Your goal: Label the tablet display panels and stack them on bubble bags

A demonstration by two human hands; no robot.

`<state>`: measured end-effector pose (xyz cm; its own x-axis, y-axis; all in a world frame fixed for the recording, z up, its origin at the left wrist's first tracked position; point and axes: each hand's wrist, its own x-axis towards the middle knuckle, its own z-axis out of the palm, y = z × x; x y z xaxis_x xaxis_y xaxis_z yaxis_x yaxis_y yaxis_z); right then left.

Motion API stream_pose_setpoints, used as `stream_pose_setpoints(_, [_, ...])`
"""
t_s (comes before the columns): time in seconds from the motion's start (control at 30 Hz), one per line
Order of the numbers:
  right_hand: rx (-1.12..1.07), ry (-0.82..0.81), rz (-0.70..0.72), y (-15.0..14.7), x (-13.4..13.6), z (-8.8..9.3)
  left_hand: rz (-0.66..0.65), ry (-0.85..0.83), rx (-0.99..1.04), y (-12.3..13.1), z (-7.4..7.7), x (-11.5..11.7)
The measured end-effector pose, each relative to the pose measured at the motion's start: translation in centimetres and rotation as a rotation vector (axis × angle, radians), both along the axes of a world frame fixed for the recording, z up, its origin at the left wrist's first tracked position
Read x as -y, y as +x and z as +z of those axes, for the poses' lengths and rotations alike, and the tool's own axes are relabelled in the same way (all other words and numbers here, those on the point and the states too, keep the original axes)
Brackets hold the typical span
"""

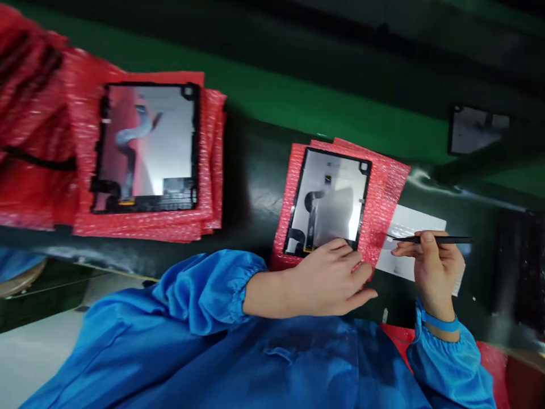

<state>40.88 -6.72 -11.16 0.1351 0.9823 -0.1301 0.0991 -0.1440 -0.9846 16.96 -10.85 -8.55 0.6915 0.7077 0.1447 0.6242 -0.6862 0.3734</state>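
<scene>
On red wrap (385, 187), glossy grey panel (334, 196)

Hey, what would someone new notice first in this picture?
The bright red bubble wrap in the middle, with a shiny screen panel on it, the left hand on its near edge. The right hand holds black tweezers over a white sheet. A second panel lies on a red stack at left.

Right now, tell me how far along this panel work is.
Seemingly done: the left panel rests on stacked red bubble wrap. In hand: left hand steadies the centre panel; right hand holds tweezers over a white sheet. Left: possibly the far panel at right.
</scene>
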Motion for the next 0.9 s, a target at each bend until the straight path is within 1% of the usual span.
stream_pose_setpoints(0.07, [0.001,0.018,0.066,-3.6,-1.8,0.8,0.123,0.018,-0.061,-2.4,-0.3,-0.6])
stream_pose_setpoints(0.13, [0.007,0.023,0.165,-7.5,-3.6,1.4,0.196,0.05,-0.133,-4.6,-1.1,-1.5])
stream_pose_setpoints(0.23, [0.007,0.027,0.297,-12.7,-6.0,1.3,0.197,0.075,-0.201,-6.7,-2.5,-3.0])
stream_pose_setpoints(0.33, [0.012,-0.008,0.339,-15.8,-7.8,0.1,0.186,0.047,-0.225,-7.3,-3.4,-3.9])
stream_pose_setpoints(0.43, [0.038,-0.063,0.352,-16.7,-8.6,-1.4,0.185,0.032,-0.21,-7.0,-3.6,-4.1])
stream_pose_setpoints(0.53, [0.073,-0.077,0.37,-16.4,-8.8,-2.0,0.184,0.047,-0.184,-6.8,-3.4,-4.1])
stream_pose_setpoints(0.77, [0.136,-0.091,0.355,-16.5,-8.7,-1.2,0.175,0.024,-0.155,-6.9,-2.8,-4.6])
stream_pose_setpoints(0.9, [0.159,-0.102,0.358,-16.6,-8.7,-1.0,0.17,-0.013,-0.156,-7.2,-2.7,-5.0])
